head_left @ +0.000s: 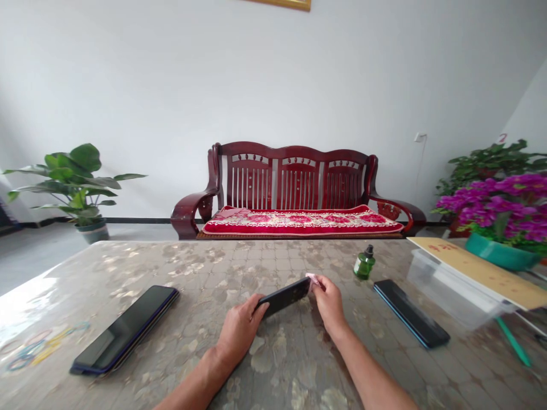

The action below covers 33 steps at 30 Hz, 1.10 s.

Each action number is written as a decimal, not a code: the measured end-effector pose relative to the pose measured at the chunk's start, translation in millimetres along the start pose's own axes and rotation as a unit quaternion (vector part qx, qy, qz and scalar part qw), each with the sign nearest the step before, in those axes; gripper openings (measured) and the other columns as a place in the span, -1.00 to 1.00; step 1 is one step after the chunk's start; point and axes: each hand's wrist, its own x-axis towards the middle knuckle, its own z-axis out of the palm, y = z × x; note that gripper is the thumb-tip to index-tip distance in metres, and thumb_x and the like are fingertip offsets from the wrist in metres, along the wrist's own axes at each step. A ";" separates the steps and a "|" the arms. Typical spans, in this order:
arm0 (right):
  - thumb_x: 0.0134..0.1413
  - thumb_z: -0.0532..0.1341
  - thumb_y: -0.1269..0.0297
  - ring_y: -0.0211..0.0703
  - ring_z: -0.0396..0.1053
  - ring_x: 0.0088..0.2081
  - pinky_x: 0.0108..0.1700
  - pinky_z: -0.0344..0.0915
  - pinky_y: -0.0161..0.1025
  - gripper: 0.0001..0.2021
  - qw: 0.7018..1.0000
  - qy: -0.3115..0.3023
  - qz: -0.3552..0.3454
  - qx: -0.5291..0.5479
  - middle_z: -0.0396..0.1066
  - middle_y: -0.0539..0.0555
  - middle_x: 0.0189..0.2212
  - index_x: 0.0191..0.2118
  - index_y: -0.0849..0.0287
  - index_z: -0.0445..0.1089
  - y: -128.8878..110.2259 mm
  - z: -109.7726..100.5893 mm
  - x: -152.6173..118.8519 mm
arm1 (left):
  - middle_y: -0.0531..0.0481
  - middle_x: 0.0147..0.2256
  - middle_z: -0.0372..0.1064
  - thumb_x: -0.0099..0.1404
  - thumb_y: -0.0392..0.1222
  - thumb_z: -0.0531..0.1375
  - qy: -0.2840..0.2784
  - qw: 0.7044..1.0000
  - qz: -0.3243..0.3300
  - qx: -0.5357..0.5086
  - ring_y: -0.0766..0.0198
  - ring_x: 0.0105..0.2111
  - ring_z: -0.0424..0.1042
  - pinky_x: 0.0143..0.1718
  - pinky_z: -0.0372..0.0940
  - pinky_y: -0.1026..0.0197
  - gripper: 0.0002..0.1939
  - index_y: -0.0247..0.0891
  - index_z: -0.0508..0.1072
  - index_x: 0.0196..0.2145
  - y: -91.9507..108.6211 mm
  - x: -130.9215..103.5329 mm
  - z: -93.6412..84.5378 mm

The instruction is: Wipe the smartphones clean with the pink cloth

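Tabletop (239,263) lies open ahead, green bottle (364,266) obstructing forward-right.

No text can be read; the pale label (357,266) on the green bottle (366,266) is too small.

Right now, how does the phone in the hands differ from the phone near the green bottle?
The held phone is tilted in the left hand; the lying phone rests on the table, untouched. The lying phone shows a blue edge; the held phone's visible edge looks dark. Both are thin and rectangular, with dark faces.
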 end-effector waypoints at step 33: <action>-0.01 0.10 0.23 -0.07 0.40 -0.17 -0.06 0.27 -0.20 -0.74 0.994 -0.037 -0.091 -0.057 0.49 0.10 -0.26 -0.27 0.14 0.49 5.5 28.8 0.0 | -0.22 0.13 0.34 0.13 0.17 0.34 -0.220 0.943 0.246 0.044 -0.13 0.09 0.31 0.08 0.25 -0.14 -0.28 -0.11 0.35 0.19 30.0 -9.3 6.7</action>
